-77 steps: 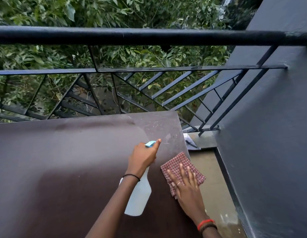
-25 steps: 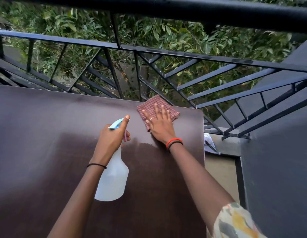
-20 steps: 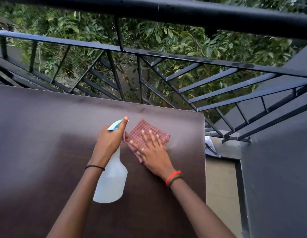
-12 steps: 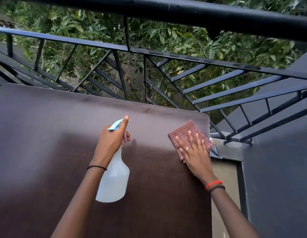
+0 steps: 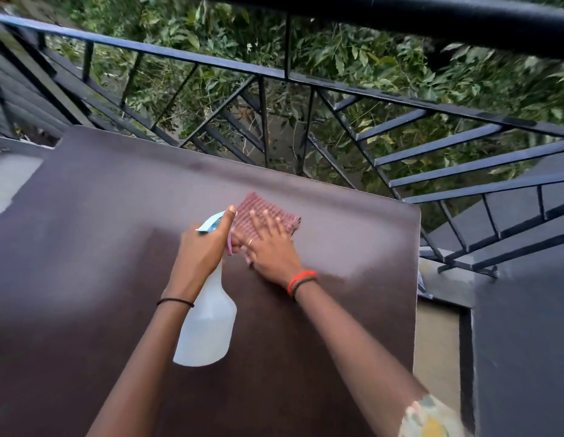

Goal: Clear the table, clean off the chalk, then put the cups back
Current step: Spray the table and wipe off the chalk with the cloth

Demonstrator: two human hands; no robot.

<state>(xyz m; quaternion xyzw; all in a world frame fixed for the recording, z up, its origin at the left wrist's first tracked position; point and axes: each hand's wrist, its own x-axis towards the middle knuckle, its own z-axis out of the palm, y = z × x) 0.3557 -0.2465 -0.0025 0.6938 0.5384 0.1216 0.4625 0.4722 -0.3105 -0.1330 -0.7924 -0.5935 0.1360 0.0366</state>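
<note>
Cloth [image 5: 264, 210] has slid left since half a second ago: off the table's right edge, now mid-width near the far edge, just beside the spray head. Right hand [image 5: 271, 249] lies flat on it, fingers [image 5: 269, 219] straight and slightly spread, pressing down. Cloth sticks out past the fingertips toward the railing [image 5: 343, 87] and to their right; the palm covers its near part. Frame is motion-blurred here, so I can't tell whether the heel of the hand is on cloth or bare table [image 5: 85, 253].

Left hand [image 5: 201, 251] grips the neck of the spray bottle [image 5: 208, 326], fingers curled round it, index finger laid along the top of the blue head. Bottle is held above the table, tilted, body toward the person. Left knuckles nearly touch the right hand's thumb side.

Tabletop looks darker on the near half, paler and hazy further out.
</note>
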